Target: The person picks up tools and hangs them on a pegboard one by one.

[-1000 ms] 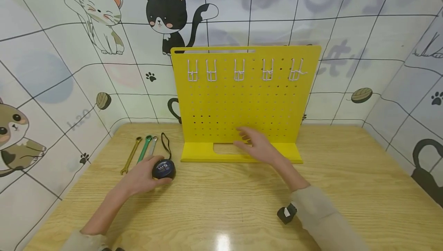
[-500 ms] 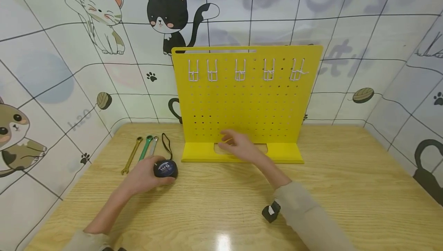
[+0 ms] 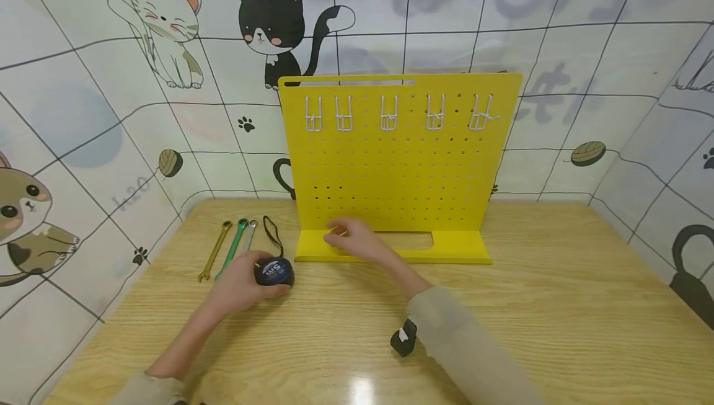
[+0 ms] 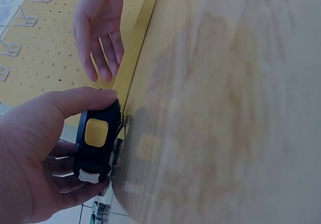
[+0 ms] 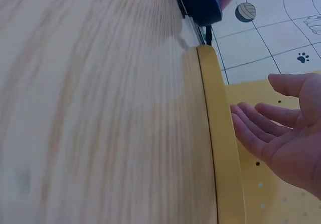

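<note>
A dark blue and black tape measure marked 5m is gripped by my left hand, thumb on one side and fingers on the other. In the left wrist view the tape measure shows a yellow button and a silver end hook. Its black wrist strap trails toward the back. My right hand holds nothing; its fingers are loosely bent above the base of the yellow pegboard. The right wrist view has that hand beside the base edge, apart from the tape measure.
Three wrenches lie left of the tape measure: a gold wrench, a green wrench and a silver wrench. Several white wire hooks hang along the pegboard's top. A cat-patterned wall covering surrounds the wooden table.
My right hand has moved left along the pegboard's base, toward the tape measure. My left hand, still holding the tape measure, has shifted slightly right.
</note>
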### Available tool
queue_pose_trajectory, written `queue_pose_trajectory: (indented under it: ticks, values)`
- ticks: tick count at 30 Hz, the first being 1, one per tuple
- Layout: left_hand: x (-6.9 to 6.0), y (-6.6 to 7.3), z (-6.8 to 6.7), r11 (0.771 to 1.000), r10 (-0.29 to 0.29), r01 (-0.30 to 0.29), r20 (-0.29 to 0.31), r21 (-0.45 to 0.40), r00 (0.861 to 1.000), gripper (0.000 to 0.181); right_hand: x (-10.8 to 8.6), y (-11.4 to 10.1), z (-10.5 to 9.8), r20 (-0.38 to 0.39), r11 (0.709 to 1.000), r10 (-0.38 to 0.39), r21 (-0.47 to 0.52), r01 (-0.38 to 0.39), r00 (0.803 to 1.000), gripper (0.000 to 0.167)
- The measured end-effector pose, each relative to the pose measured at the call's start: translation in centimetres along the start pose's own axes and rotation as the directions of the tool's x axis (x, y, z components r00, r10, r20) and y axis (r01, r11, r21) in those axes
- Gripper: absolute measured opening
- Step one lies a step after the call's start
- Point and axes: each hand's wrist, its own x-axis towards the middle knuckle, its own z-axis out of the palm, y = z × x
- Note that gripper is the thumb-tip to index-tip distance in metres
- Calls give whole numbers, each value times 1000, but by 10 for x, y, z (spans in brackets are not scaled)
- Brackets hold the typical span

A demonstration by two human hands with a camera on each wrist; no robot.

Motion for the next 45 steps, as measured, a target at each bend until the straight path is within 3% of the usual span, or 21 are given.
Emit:
queue_pose_trajectory:
  ticks: [5,10,16,20,26,35,45]
  values:
    - [1,1,3,1000,-10,10,-26,-7,1000,73,13,-9,19,30,997,26,76,-28,999,46]
    - [3,3,4,999,18,-21,-76,-26,997,69,25,-15,36,37,992,31,124,-35,999,44]
    - [3,8,4,998,50,-54,-96,-45,994,68,37,-15,51,35,951,71,299,-79,997,38]
    - [2,11,5,995,73,-79,-101,-58,992,65,43,-16,58,25,947,67,314,-71,997,31]
    - [2,17,6,992,102,-109,-109,-56,989,63,47,-15,65,-27,941,92,329,-79,995,25]
    - [2,21,9,991,131,-134,-92,-26,987,67,49,-19,66,-121,872,144,484,-68,982,28]
    - [1,25,11,990,138,-138,-85,2,987,67,44,-24,64,-204,862,153,506,-30,967,31]
